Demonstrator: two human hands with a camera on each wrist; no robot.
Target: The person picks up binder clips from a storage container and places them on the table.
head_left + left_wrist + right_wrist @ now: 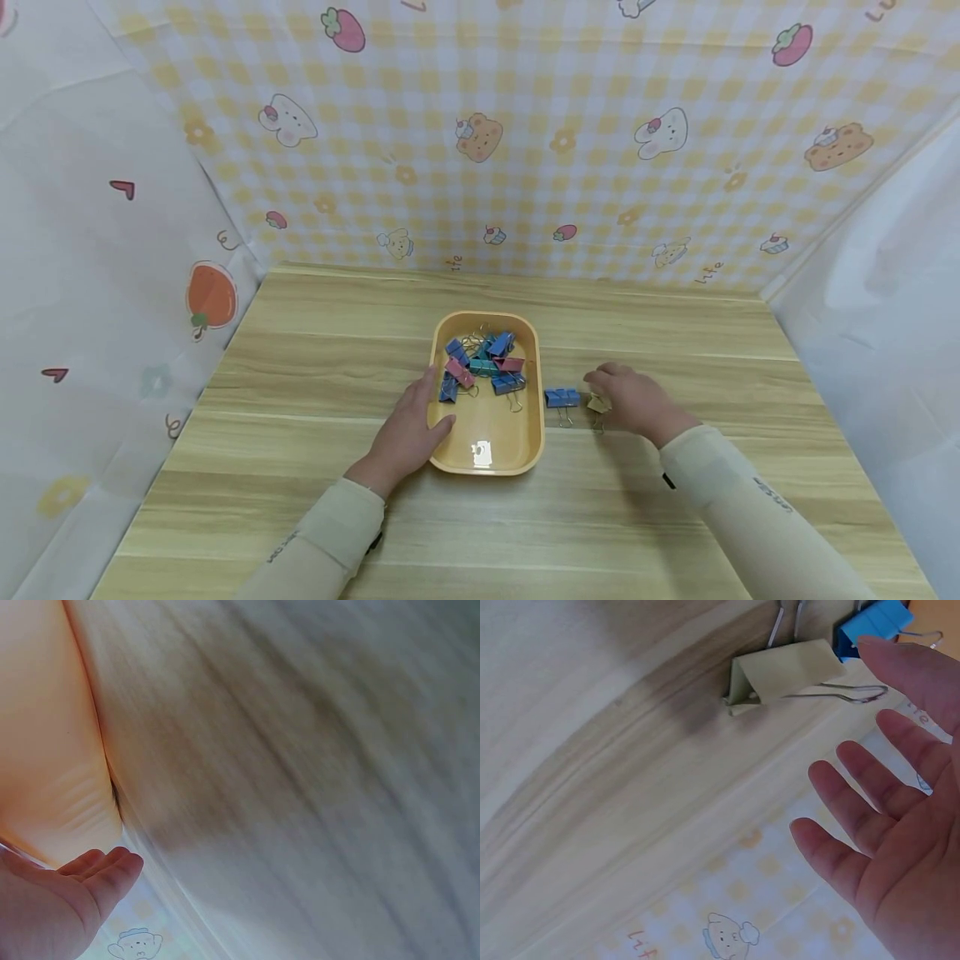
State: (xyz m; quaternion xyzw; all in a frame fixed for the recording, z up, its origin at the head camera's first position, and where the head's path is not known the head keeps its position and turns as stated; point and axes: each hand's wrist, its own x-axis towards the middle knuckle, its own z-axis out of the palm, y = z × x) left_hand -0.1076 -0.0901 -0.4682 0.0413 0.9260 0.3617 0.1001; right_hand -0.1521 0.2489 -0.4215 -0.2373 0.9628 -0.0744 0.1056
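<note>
A yellow-orange tray (487, 463) holds several binder clips (483, 367) in blue, teal and pink, piled toward its far end. My left hand (401, 429) rests along the tray's left side, fingers extended against the outer wall and thumb at the rim. In the left wrist view, the fingers (112, 874) touch the tray wall (52, 727). To the tray's right lie a blue binder clip (562, 398) and a yellow binder clip (597, 404). Beside the yellow clip is my right hand (633, 400), its fingers loosely spread and holding nothing in the right wrist view.
The tray and clips lie on a wood-grain table (337, 333). A yellow checked cloth (525, 183) with cartoon prints stands behind it, and white cloth hangs at the left (97, 292) and right (885, 217).
</note>
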